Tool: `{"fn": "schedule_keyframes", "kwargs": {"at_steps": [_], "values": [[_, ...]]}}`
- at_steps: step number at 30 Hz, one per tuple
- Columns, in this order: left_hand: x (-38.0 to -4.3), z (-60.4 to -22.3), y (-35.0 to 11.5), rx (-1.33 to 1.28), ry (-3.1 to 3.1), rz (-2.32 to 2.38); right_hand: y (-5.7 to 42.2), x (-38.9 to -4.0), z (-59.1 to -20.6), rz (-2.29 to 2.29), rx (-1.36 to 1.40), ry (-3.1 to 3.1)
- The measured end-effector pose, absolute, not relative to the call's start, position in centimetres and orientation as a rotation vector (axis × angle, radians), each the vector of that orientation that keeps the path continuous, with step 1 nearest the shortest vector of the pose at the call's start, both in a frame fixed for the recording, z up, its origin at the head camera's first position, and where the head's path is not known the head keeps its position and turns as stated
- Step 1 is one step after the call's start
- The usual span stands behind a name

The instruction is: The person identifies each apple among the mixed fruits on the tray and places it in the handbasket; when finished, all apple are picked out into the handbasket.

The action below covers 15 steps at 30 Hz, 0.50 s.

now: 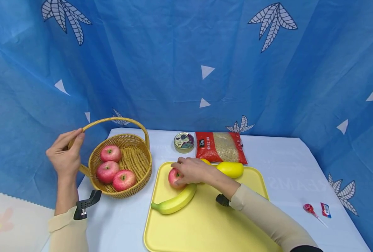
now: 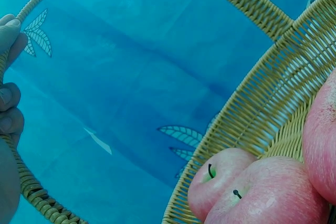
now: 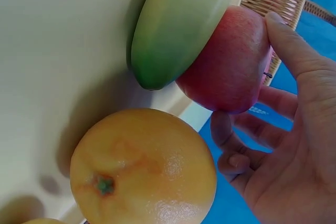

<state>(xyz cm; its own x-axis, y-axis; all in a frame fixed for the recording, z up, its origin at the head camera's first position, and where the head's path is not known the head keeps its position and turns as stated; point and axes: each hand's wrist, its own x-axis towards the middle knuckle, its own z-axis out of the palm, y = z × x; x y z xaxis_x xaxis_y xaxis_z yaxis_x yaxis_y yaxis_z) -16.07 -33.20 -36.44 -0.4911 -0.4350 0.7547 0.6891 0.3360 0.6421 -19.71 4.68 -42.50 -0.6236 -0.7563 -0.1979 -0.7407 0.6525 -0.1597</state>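
Note:
My left hand (image 1: 66,152) grips the arched handle (image 1: 123,120) of a wicker basket (image 1: 143,166), whose handle side by the hand is raised above the table. Three pink-red apples lie inside, the front one (image 1: 124,180) nearest the rim. Over the yellow tray (image 1: 205,227), my right hand (image 1: 192,170) holds another apple (image 1: 175,177) between thumb and fingers, as the right wrist view also shows. A banana (image 1: 175,203) lies on the tray right beside that apple. An orange (image 3: 144,166) sits close to the right hand, mostly hidden behind it in the head view.
A yellow mango-like fruit (image 1: 230,169) lies at the tray's far edge. Behind the tray are a round tin (image 1: 184,141) and a red bag of noodles (image 1: 221,147). A lollipop (image 1: 309,209) and a small red-blue packet (image 1: 325,210) lie at the right. Blue curtain (image 1: 173,70) encloses the table.

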Motion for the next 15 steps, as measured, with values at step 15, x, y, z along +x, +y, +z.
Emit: {"fn": "schedule_keyframes", "kwargs": {"at_steps": [15], "values": [[-15.98,-36.25,-33.10,-0.241,-1.569,-1.393,4.75,-19.51,-42.61,-0.102,-1.231,2.604]]}}
